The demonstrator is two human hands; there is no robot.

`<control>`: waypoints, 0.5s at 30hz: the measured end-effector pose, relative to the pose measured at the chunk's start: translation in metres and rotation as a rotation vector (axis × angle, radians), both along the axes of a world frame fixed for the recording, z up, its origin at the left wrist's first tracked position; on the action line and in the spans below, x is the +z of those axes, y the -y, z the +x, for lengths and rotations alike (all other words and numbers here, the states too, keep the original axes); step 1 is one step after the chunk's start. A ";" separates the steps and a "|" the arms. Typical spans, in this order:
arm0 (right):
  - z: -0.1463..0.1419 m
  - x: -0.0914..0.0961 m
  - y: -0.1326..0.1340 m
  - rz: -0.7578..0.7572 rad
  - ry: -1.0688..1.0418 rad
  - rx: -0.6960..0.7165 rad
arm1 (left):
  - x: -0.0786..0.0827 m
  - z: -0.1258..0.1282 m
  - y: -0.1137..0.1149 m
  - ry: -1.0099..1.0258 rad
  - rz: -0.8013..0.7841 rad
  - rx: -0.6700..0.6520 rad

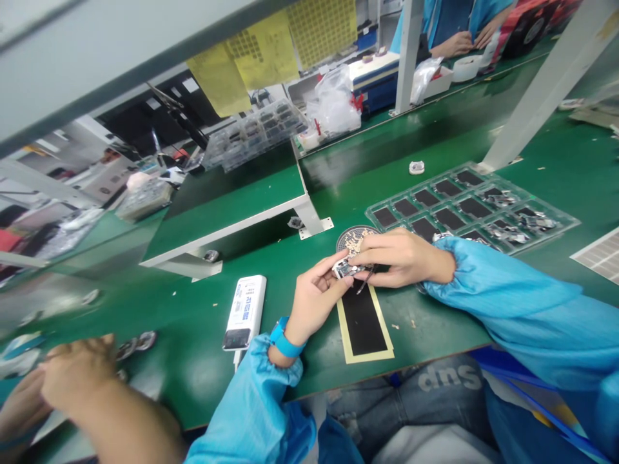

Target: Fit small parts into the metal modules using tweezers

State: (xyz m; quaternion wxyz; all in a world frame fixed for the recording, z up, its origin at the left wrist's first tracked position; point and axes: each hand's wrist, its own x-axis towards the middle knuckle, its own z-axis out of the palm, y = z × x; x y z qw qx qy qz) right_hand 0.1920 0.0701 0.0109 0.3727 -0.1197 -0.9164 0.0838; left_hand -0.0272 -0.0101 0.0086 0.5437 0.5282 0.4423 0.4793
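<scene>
A small white-edged electronic part with a circuit board (344, 268) is pinched between the thumb and fingers of my left hand (313, 291). My right hand (400, 259) closes on the same part from the other side, its fingertips touching it. A thin dark strip (366, 281) hangs below the right fingers; whether it belongs to the part I cannot tell. Beneath both hands lies a black sheet with a pale yellow border (362, 325). Just behind them is a round perforated dish (344, 240) with small beige bits, partly hidden by my right hand.
A clear compartment tray (563, 222) holding dark pieces and small assemblies lies to the right. A white power bank (245, 309) with a cable is left of my hands. A low green shelf (232, 200) stands behind. A co-worker's hands (80, 370) are at lower left.
</scene>
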 end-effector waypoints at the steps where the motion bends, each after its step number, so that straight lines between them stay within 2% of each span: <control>1: 0.000 0.000 -0.001 -0.007 0.000 0.011 | 0.000 0.000 0.000 0.000 -0.001 0.001; 9: 0.000 0.003 0.000 -0.105 -0.035 0.041 | 0.000 -0.001 0.000 -0.011 0.011 0.014; 12: -0.005 0.004 0.004 -0.277 -0.107 -0.012 | 0.003 -0.001 0.000 0.017 0.022 0.043; 15: -0.014 0.001 0.010 -0.581 -0.190 -0.068 | 0.002 -0.001 -0.001 0.061 0.037 0.063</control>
